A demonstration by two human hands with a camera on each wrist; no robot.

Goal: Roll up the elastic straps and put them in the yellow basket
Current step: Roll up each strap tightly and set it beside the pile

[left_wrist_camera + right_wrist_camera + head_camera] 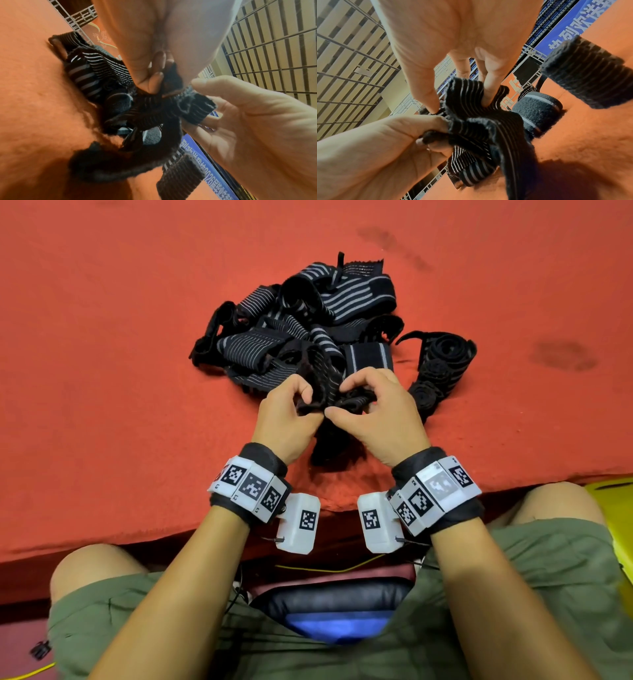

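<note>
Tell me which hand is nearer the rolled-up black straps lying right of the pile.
Right. The right hand sits just beside the rolled-up black straps, holding the black striped strap; the left hand holds that strap's other side, farther away.

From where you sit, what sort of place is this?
Probably a large indoor hall, maybe an exhibition or event venue, set up as a work table. A red felt cloth covers the table, a blue printed banner hangs behind it, and a high slatted ceiling shows overhead.
</note>
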